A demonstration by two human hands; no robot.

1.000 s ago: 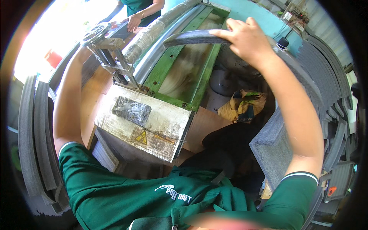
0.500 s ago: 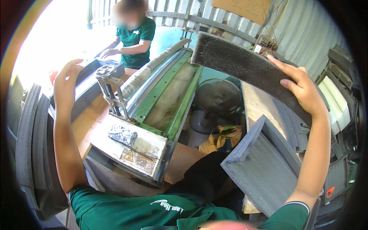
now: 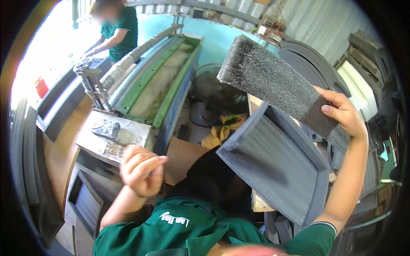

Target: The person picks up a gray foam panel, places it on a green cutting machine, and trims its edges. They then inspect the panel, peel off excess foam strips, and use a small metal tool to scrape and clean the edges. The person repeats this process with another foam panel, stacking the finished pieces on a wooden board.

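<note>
Up-left from the right hand [image 3: 345, 114], a grey foam strip [image 3: 273, 77] slants.
Clamped near its lower end; left hand [image 3: 143, 171] loosely fisted, well apart.

Right grip [image 3: 345, 114] holds dark foam strip [image 3: 273, 77] toward one end, near grey foam tray [image 3: 275, 166]; left grip [image 3: 143, 170] loosely curled, near green-framed roller machine [image 3: 175, 91]. Co-worker [image 3: 124, 32] at upper left; arms forward.

Rough, matt dark-grey foam strip [image 3: 277, 81]
</note>
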